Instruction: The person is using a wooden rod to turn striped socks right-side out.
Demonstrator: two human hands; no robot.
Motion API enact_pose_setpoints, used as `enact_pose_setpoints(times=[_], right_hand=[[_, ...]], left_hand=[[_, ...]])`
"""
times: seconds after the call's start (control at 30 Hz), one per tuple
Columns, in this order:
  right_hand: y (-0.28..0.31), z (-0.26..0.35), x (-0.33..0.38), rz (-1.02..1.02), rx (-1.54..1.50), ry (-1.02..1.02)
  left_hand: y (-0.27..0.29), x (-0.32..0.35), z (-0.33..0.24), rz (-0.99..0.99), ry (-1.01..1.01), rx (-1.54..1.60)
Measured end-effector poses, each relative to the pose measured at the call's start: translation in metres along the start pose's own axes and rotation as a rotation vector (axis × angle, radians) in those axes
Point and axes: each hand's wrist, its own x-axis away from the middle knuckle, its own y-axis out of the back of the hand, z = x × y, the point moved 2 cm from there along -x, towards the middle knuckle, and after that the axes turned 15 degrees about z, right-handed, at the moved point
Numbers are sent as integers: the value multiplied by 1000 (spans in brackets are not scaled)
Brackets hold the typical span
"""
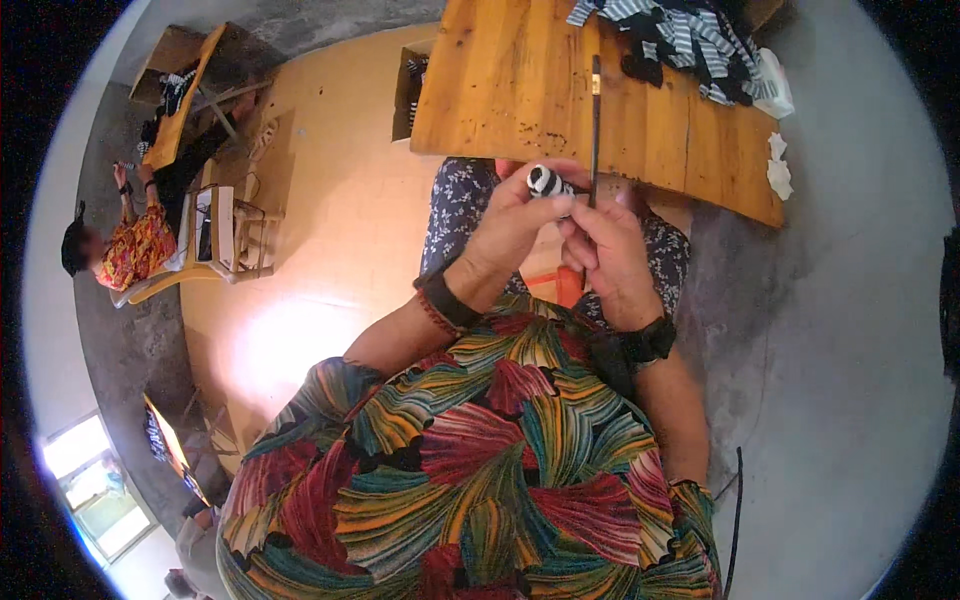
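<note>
By the brown wooden worktop's (pixel 500 70) near edge, the left hand (pixel 497 238) held rolled black-and-white cloth (pixel 545 182); the right hand (pixel 612 245), a thin black stick (pixel 595 135).

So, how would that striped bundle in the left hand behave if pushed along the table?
The black-and-white striped bundle looks like cloth, so it's probably soft. Its rounded end suggests it might roll. It's likely light, being small beside the left hand.

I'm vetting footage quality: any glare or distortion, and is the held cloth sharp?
Head view: glare bleaches part of the floor, and the lower-left window is overexposed; the wooden table bows along its near edge, but the held striped cloth looks fairly sharp.
</note>
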Motion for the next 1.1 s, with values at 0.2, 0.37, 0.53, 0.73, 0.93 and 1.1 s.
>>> enact_pose_setpoints(times=[0.2, 0.37, 0.53, 0.73, 0.93, 1.1], right_hand=[[11, 17, 25, -108, 715, 21], [20, 24, 53, -105, 1165, 50], [27, 19, 50, -109, 1212, 33], [21, 16, 41, -84, 1262, 11], [22, 1, 34, -100, 1273, 8], [24, -11, 25, -119, 1268, 37]], left_hand=[[45, -23, 16, -21, -82, 581], [44, -19, -9, -220, -34, 591], [47, -18, -10, -230, -21, 474], [34, -21, -8, -125, -68, 516], [23, -22, -2, -287, -86, 421], [8, -27, 8, -395, -170, 468]])
